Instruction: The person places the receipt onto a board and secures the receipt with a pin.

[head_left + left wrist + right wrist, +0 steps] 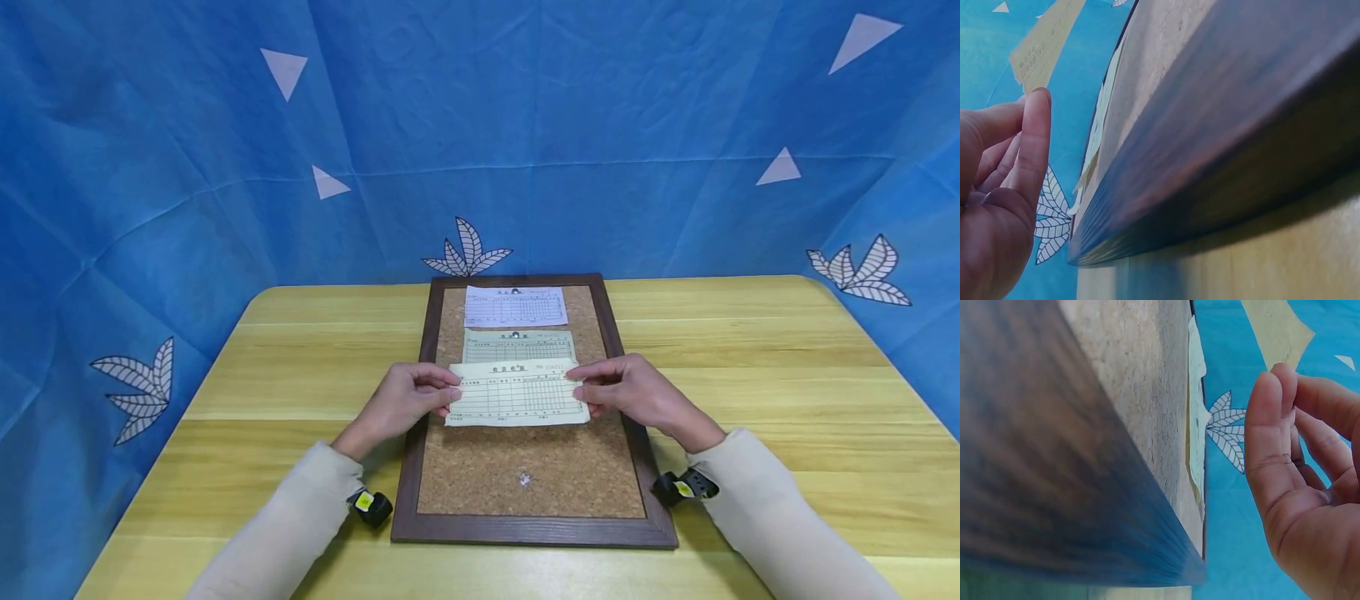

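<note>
Currently both hands hold one paper slip [517, 392] above the middle of a cork board [525, 467]. Left hand [401, 400] pinches the slip's left edge, thumb and fingers curled onto it. Right hand [630, 390] pinches the right edge the same way. Slip is held level, roughly parallel to the board, long side left to right.

Slip itself: pale cream, rectangular, printed form with a header line, a number at top right and a ruled grid of rows and columns below. Text too small to read. Lower edge looks slightly wavy.

Nearest part of the board is bare cork with a small pale mark [525, 479] near its centre. Frame is dark brown wood, lying flat on the yellow wooden worktop [787, 375].

Beyond the held slip, a second cream slip [519, 344] lies on the cork, its lower edge hidden behind the held one. Farther still, a white slip [516, 306] with a bluish grid sits at the board's top end.

Behind the worktop hangs a blue backdrop [187, 167] with white triangles and leaf prints.

Wrist views are blurred; they show mostly the frame edge and fingertips.
</note>
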The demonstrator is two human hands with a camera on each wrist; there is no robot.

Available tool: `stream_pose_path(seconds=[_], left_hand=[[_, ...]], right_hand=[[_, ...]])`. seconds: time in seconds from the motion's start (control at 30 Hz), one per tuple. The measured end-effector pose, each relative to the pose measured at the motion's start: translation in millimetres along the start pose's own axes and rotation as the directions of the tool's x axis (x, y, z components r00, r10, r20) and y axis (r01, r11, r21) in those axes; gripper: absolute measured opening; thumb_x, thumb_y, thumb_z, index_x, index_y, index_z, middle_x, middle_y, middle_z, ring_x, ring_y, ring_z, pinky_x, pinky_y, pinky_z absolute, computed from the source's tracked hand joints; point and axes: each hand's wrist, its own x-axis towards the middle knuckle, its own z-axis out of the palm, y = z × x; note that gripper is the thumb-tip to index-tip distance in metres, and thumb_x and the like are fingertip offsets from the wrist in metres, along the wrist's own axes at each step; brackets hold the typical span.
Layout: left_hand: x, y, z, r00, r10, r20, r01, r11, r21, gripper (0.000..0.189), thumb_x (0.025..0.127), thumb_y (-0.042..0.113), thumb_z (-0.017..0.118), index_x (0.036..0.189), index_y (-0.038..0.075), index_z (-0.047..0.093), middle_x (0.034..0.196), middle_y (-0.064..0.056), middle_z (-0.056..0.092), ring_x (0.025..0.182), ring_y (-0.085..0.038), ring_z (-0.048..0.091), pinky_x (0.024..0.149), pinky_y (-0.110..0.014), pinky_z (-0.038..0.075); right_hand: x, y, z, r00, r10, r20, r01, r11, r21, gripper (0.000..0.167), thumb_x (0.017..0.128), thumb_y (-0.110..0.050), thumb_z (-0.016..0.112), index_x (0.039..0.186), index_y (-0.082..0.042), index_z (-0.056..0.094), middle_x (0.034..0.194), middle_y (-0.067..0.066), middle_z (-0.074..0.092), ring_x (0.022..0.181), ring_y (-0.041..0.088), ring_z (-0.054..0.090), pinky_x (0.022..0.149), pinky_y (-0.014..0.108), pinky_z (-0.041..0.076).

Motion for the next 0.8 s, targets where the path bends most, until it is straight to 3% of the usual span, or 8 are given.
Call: stream_pose_path(seconds=[0.37,0.8], left_hand=[[2.7,-3.1,3.7,1.000,-0.007,0.008,0.007,1.000,0.011,0.019,0.093,0.004,0.070,0.107,-0.009,0.069,0.090,-0.013,0.070,0.068,-0.016,0.068,0.068,-0.031,0.059],[4.8,-4.2,3.2,1.000,-0.008,0.009,0.007,0.996,0.085,0.018,0.094,0.007,0.070,0.106,-0.006,0.071,0.089,-0.010,0.071,0.069,-0.020,0.069,0.069,-0.032,0.058]], right_hand=[[1.9,3.4,-2.1,1.000,-0.005,0.006,0.005,0.999,-0.039,0.036,0.094,-0.014,0.070,0.124,0.007,0.066,0.079,0.007,0.070,0.073,0.022,0.068,0.072,0.037,0.057],[5.0,6.0,1.3,0.999,-0.015,0.033,0.016,0.999,-0.033,0.035,0.096,-0.010,0.068,0.124,0.009,0.065,0.082,0.007,0.070,0.073,0.020,0.067,0.068,0.035,0.057]])
